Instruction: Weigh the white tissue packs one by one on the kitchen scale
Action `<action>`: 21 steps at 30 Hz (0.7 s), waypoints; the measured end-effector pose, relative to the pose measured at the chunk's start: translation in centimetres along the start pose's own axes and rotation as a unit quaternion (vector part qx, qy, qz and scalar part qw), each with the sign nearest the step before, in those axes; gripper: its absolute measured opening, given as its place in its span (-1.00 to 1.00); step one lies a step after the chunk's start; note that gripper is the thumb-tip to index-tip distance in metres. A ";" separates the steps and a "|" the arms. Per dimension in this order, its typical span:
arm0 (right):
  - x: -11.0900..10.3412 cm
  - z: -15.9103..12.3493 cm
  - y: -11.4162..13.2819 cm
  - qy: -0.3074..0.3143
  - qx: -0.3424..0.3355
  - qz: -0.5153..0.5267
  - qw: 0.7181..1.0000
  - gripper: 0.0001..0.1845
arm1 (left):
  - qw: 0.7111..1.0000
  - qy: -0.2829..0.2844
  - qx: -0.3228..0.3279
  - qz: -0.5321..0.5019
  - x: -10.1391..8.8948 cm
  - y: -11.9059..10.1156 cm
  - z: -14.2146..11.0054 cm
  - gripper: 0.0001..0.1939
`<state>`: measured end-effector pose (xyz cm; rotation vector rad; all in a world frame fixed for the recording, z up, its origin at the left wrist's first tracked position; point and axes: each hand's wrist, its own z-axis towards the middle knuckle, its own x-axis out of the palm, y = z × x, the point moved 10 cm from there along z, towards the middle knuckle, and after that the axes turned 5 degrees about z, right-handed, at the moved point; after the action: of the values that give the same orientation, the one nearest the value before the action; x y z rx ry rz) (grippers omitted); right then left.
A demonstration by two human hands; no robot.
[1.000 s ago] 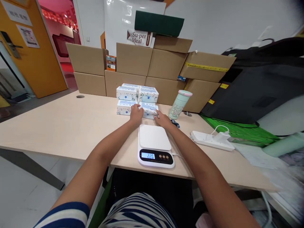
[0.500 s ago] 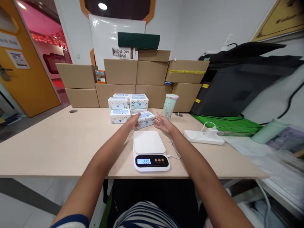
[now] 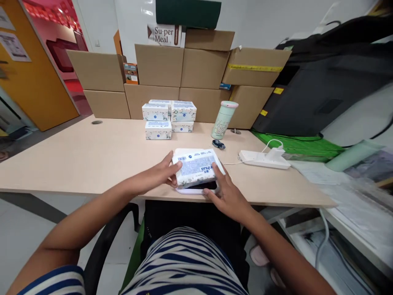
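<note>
A white tissue pack with blue print and a barcode lies on top of the white kitchen scale at the table's near edge, hiding most of the scale. My left hand grips the pack's left end with curled fingers. My right hand holds its right near corner, fingers spread along the side. Farther back, three more tissue packs are stacked in a small pile.
A mint-green tumbler and a small dark object stand behind the scale. A white power strip lies to the right. Cardboard boxes line the back of the wooden table. Papers and a black bag sit far right.
Both hands took one tissue pack from the pile at the back and brought it toward me onto the scale. The scale's display is now covered.
</note>
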<state>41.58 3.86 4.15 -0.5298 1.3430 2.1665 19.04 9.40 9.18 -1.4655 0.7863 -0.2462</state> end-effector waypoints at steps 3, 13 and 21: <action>0.9 1.4 0.4 0.031 -0.035 -0.103 0.994 -0.23 | 0.996 -0.068 -0.010 0.054 -0.2 1.9 0.3 0.19; -2.6 11.2 -0.7 -0.086 -0.131 -0.260 0.953 -0.12 | 0.985 -0.147 0.088 -0.027 -3.5 2.5 11.9 -0.26; -1.9 14.3 -6.0 -0.061 -0.001 0.161 0.985 0.14 | 0.958 -0.274 0.090 -0.014 -7.1 5.4 11.0 -0.31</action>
<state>46.08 18.56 7.20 -0.1833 1.4391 2.4111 18.86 23.10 5.47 -1.2838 0.2852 0.0709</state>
